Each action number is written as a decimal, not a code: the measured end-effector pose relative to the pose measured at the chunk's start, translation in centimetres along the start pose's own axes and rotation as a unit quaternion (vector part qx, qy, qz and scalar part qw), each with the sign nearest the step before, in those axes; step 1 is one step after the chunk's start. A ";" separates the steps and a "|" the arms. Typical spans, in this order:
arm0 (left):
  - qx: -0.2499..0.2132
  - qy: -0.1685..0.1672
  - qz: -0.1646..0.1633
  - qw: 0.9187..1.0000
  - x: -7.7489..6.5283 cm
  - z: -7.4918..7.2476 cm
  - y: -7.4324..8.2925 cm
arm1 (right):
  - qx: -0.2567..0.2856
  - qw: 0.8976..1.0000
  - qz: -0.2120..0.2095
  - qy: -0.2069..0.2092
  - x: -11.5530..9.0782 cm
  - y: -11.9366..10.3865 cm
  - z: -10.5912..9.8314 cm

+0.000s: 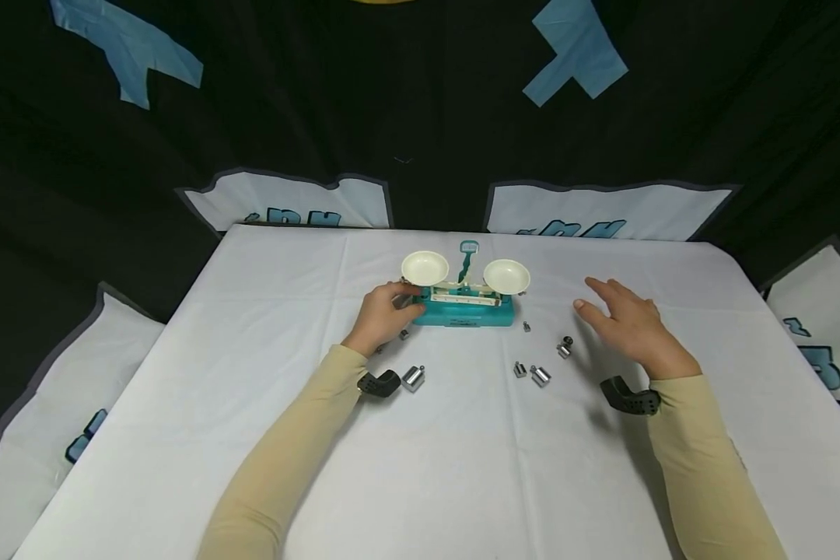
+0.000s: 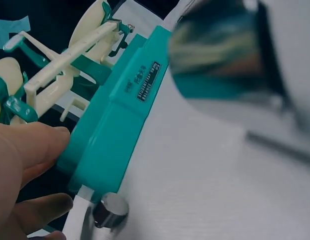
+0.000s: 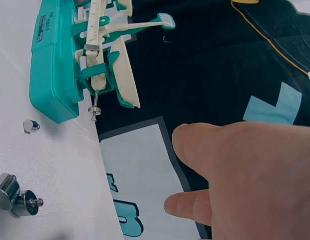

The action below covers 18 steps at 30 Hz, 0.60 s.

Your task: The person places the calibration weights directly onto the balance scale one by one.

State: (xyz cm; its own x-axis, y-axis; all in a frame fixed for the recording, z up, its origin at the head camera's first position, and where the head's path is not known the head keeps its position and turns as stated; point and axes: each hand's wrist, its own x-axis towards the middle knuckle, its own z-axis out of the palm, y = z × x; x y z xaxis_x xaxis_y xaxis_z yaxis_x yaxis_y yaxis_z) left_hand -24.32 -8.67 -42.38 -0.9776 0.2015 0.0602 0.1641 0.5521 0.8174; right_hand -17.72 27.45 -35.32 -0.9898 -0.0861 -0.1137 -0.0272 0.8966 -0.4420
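Observation:
A teal balance scale (image 1: 464, 313) with two cream pans stands at the table's middle, its beam and pointer upright. My left hand (image 1: 386, 315) is at the scale's left end, thumb in front and fingers curled toward the back; in the left wrist view the thumb (image 2: 47, 142) overlaps the teal base. Beside that end lies a small metal weight (image 2: 111, 209). My right hand (image 1: 626, 327) hovers to the scale's right with fingers extended, holding nothing. Nearest it are a metal weight (image 1: 565, 347) and, farther left, another weight (image 1: 540, 376).
A larger metal weight (image 1: 413, 378) sits close to the left wrist camera (image 1: 379, 383). Small weights (image 1: 520, 369) lie in front of the scale. The white tablecloth (image 1: 420, 482) ends at a black curtain (image 1: 420, 117) behind.

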 end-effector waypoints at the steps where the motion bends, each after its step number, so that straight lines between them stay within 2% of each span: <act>1: -0.004 0.000 0.000 1.000 0.0 0.1 -0.1 | 0.000 1.000 0.001 -0.002 0.0 0.0 0.0; 8: -0.019 0.008 0.025 0.999 -0.2 0.0 -0.2 | -0.006 1.000 0.001 -0.008 0.1 -0.1 -0.3; 14: 0.003 -0.036 0.061 0.997 -0.3 0.0 -0.5 | -0.005 1.000 -0.002 -0.014 0.0 -0.3 -0.2; 18: 0.014 -0.054 0.072 0.996 -0.2 0.2 -0.4 | -0.003 1.000 0.000 -0.016 -0.1 -0.2 0.1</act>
State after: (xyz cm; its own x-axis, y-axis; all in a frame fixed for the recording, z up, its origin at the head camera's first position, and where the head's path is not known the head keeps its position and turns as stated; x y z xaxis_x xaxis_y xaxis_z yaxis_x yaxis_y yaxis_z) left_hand -24.16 -8.76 -42.86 -0.9245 0.3642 0.1127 0.3061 0.5327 0.7890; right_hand -17.57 27.21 -35.26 -0.9850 -0.0996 -0.1412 -0.0285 0.8996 -0.4359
